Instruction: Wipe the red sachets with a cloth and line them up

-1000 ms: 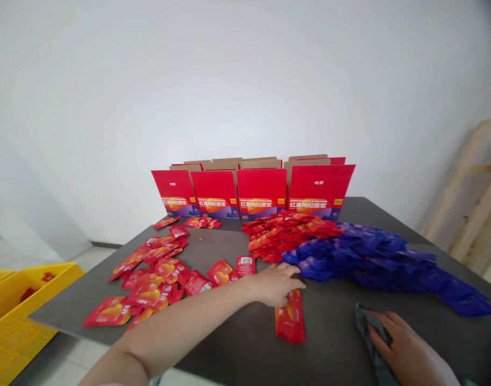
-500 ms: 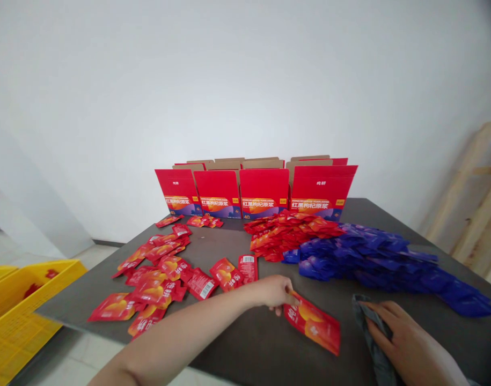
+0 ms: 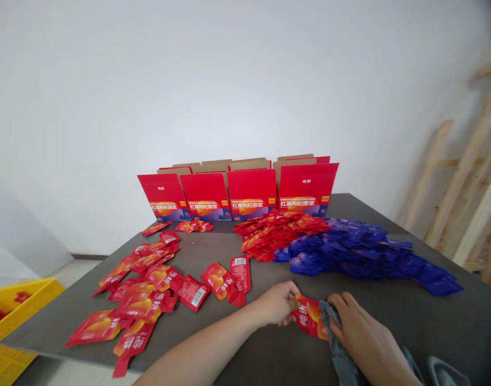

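Observation:
A red pouch (image 3: 309,317) with orange fruit print is pinched at its left end by my left hand (image 3: 280,303). Over the pouch's right end my right hand (image 3: 360,332) presses a grey-blue cloth (image 3: 339,354), which covers that part of it. On the table's left lie several loose red pouches (image 3: 143,300), some overlapping. Behind my hands, a heap of red pouches (image 3: 273,230) meets a long heap of blue pouches (image 3: 361,252) that stretches to the right.
Red open-topped cartons (image 3: 253,187) stand in rows at the back of the dark table (image 3: 213,252). A yellow crate (image 3: 23,311) with red pieces inside is beyond the left edge. Wooden slats (image 3: 470,193) lean against the wall on the right.
My right hand has moved left with the cloth and now holds it on the pouch. The pouch remains in my left hand. The view has turned slightly right.

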A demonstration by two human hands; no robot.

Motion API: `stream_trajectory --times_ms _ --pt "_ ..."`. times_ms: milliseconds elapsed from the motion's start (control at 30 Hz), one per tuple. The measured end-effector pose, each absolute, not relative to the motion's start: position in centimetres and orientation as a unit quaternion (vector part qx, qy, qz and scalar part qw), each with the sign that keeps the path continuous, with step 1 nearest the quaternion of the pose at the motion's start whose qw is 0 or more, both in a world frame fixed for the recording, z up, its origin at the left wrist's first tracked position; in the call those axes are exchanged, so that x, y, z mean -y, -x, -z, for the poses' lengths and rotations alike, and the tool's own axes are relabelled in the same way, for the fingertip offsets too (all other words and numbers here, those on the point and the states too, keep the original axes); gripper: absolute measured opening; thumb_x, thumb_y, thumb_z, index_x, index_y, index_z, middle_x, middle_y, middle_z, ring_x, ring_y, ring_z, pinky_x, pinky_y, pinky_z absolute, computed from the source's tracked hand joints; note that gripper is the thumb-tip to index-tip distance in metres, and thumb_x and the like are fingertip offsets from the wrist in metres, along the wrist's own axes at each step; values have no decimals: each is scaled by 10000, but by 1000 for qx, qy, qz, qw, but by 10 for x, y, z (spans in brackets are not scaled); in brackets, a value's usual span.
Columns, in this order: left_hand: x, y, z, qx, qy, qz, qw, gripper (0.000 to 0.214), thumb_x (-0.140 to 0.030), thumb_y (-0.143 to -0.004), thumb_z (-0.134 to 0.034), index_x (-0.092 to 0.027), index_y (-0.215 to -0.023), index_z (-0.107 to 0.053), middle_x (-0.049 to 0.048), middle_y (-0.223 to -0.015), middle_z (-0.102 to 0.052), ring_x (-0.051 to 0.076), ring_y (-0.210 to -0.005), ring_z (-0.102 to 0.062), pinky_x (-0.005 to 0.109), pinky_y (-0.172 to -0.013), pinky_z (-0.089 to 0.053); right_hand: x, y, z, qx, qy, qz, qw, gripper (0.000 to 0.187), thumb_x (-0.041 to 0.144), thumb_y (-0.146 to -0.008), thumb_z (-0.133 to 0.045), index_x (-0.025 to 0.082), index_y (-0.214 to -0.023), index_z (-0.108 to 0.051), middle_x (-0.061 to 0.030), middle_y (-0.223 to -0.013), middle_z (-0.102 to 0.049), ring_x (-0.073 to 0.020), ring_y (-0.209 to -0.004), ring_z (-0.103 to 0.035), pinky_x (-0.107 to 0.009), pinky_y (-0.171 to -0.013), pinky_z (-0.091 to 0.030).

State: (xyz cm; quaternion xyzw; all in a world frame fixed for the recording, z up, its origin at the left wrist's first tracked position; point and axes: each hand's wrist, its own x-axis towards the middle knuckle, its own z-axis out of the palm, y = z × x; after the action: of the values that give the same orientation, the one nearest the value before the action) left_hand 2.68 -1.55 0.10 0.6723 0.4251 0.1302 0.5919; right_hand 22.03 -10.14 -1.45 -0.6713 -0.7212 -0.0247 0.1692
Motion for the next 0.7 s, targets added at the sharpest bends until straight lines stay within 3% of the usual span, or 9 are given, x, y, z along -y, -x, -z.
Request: stream_trajectory --times_ms 300,533,700 --pt "9 -20 -9 -385 -613 -137 676 332 -94 -646 -543 -161 -968 -493 -57 -698 -578 47 -434 -515 137 -397 -365 102 -243 -7 699 694 42 168 185 240 -837 -456 246 -980 -573 -30 -935 -591 -165 -757 -630 -284 -623 -445" --pt "16 -30 2 -369 -599 -169 690 277 -82 -674 -501 -158 -939 -480 -39 -684 -606 62 -424 -535 133 -370 -356 98 -167 -15 739 660 71 114 174 172 -805 -536 249 -958 -562 -30 -938 -570 -173 -798 -617 -248 -545 -438" --pt "20 -30 -1 -380 -629 -158 659 282 -26 -703 -458 -174 -943 -455 -65 -672 -559 59 -413 -502 137 -359 -346 104 -192 4 730 668 86 117 135 214 -822 -529 245 -952 -548 -31 -910 -566 -178 -757 -612 -268 -543 -432"
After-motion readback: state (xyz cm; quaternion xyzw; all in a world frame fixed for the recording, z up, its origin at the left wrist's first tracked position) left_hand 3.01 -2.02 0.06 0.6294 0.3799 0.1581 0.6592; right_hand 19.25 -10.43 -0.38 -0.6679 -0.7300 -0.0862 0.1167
